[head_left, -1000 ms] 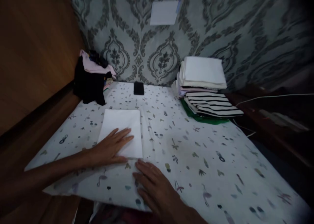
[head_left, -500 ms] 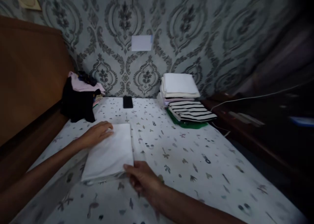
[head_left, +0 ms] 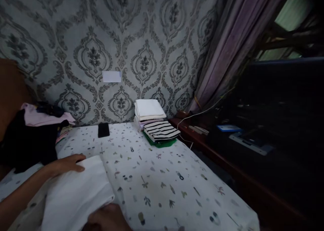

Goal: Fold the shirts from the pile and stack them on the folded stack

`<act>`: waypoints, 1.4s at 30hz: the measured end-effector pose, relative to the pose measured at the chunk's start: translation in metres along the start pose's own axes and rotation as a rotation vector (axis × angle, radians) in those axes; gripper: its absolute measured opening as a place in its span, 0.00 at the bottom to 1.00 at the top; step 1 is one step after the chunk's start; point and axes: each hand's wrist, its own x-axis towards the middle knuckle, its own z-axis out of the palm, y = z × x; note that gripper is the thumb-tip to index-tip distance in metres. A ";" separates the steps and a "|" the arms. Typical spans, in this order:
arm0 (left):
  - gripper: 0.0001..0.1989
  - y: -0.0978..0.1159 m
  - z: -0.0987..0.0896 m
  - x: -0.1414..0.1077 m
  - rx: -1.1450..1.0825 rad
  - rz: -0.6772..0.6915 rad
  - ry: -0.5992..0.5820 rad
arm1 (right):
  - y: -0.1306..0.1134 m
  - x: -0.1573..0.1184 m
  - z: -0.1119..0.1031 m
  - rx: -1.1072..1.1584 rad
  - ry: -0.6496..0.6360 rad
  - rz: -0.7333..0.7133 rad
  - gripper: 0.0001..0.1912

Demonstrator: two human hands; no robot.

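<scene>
A folded white cloth [head_left: 78, 194] lies at the lower left, its near end running out of the picture. My left hand [head_left: 67, 165] grips its far left edge, thumb over the top face and fingers along the far side. At the near right corner, my right hand [head_left: 110, 219] is closed on the fabric, with its lower part cut off by the frame. The cloth looks slightly raised toward me, though whether it has left the patterned bedsheet [head_left: 152, 177] is hard to tell.
A stack of folded clothes [head_left: 150, 109], with a striped garment [head_left: 162, 130] in front, stands by the wall. A black phone [head_left: 103, 130] lies left of it. Black and pink clothes [head_left: 32, 140] are heaped at the left. A dark table [head_left: 243, 177] borders the bed at right.
The view has swung to the right and shows more of the curtain and side table. Both hands keep to the white cloth, which now appears larger and nearer.
</scene>
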 end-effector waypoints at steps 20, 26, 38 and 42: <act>0.43 0.223 0.069 -0.017 -0.735 0.144 0.045 | -0.104 -0.037 -0.222 0.229 0.342 -0.449 0.23; 0.40 0.321 0.146 0.103 -1.084 0.432 0.285 | -0.180 0.019 -0.384 -0.216 0.744 -0.598 0.20; 0.18 0.317 0.194 0.223 -0.956 -0.106 0.267 | -0.159 0.104 -0.489 -0.656 0.951 -0.367 0.07; 0.23 0.330 0.196 0.215 -0.948 -0.055 0.415 | -0.178 0.089 -0.479 -0.782 0.950 -0.481 0.17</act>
